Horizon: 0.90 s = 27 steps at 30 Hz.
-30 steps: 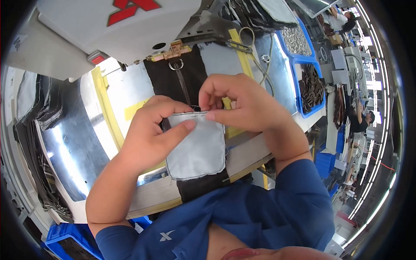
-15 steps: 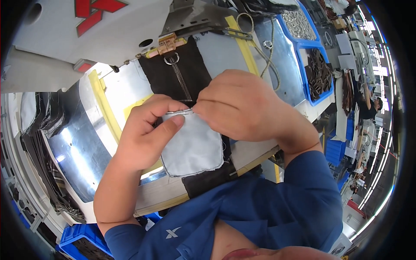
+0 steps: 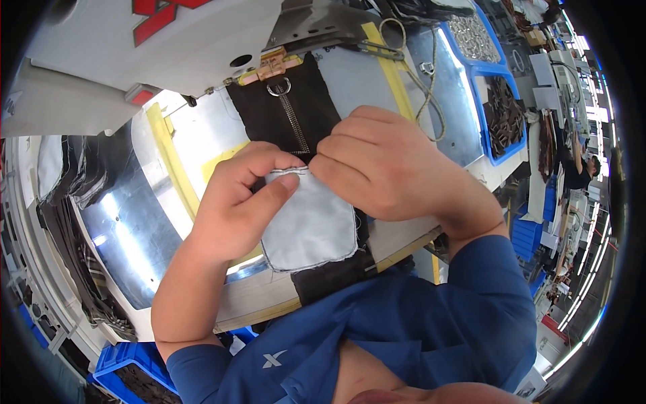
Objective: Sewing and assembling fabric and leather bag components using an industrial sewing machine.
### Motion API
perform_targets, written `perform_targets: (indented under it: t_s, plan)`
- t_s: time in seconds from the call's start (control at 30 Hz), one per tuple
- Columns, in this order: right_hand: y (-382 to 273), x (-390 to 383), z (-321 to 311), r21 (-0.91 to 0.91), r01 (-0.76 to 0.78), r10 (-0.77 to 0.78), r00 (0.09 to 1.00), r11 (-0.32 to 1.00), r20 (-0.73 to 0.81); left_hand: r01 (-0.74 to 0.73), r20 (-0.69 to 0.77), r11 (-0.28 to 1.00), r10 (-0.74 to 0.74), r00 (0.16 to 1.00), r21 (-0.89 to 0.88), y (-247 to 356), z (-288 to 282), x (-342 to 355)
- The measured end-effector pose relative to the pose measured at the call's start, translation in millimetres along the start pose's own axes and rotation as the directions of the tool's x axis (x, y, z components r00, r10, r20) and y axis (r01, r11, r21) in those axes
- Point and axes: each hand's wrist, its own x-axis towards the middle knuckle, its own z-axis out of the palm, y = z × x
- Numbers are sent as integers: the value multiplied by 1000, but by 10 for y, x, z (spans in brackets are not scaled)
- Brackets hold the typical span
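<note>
A pale grey fabric piece [image 3: 313,222], shaped like a small pocket with stitched, fraying edges, lies under my hands. My left hand [image 3: 232,202] pinches its upper edge between thumb and fingers. Beside it, my right hand [image 3: 387,168] is closed at the same edge, its fingertips curled in and partly hidden. Just beyond, a black fabric strip [image 3: 313,91] runs up to the sewing machine, carrying a metal D-ring [image 3: 278,86] and a line of silvery teeth like a zip. More black cloth [image 3: 330,273] shows below the grey piece, toward me.
The white sewing machine [image 3: 202,47] overhangs the table at the back. Blue trays with metal rings [image 3: 474,39] and dark pieces [image 3: 501,118] stand right. A looped cord [image 3: 427,81] lies before them. Dark fabric stacks [image 3: 70,256] hang left, above a blue crate [image 3: 128,360].
The whole view has shifted a little, so everything sits slightly further right. Both hands stay at the upper edge of the grey fabric piece, with little visible movement.
</note>
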Motion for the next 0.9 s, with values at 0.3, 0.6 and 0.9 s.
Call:
perform_targets:
  t_s: [0.3, 0.6, 0.9]
  plan:
    - [120, 3, 177, 67, -23, 41, 955, 997, -295, 30, -1, 999, -30, 1000, -20, 13, -8, -10]
    - [258, -46, -88, -48, -414, 383, 874, 909, -300, 73, -30, 994, -75, 997, -76, 33, 15, -4]
    - [44, -9, 146, 64, 9, 6, 970, 998, -242, 136, -37, 985, -141, 989, -109, 37, 14, -15]
